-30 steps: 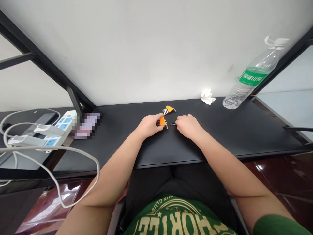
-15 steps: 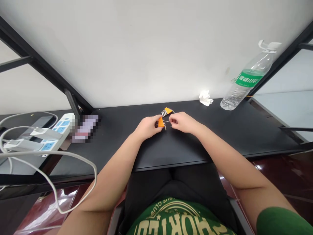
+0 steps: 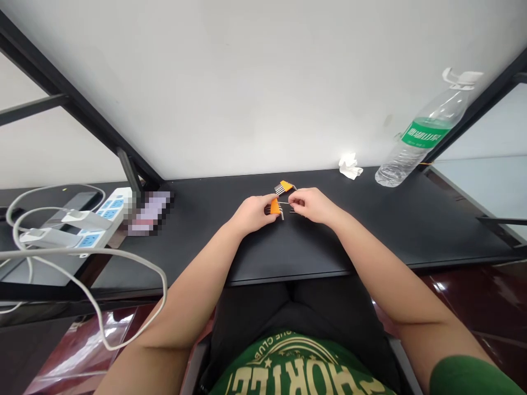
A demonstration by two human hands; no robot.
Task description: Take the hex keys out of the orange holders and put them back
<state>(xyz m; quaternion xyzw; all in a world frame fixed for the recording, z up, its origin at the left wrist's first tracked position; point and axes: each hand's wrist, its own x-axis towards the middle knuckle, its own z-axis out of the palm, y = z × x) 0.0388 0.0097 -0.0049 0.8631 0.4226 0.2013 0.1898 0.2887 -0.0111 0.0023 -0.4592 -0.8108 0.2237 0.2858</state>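
Observation:
My left hand (image 3: pixel 256 213) is closed on an orange hex key holder (image 3: pixel 275 207), thumb and fingers at its left side. Several metal hex keys sit in that holder, and a short bent end sticks out toward me. Between the fingertips of my right hand (image 3: pixel 309 203) is a thin hex key (image 3: pixel 284 203), its tip at the holder's upper right edge; I cannot tell whether it is inside. Just beyond my hands a second orange holder (image 3: pixel 286 186) with several keys lies on the black desk (image 3: pixel 284 258). Dark thin pieces show under my right fingers.
A clear water bottle (image 3: pixel 415 140) with a green label stands at the back right, beside a crumpled tissue (image 3: pixel 350 166). On the left are a white power strip (image 3: pixel 109 214), a blurred-out item (image 3: pixel 150 213) and a looping white cable (image 3: pixel 164 280). A wall bounds the desk's back.
The view has shifted slightly, so everything sits a little differently in the picture. Both hands keep their grips, and the hex key in my right hand stays close to the holder.

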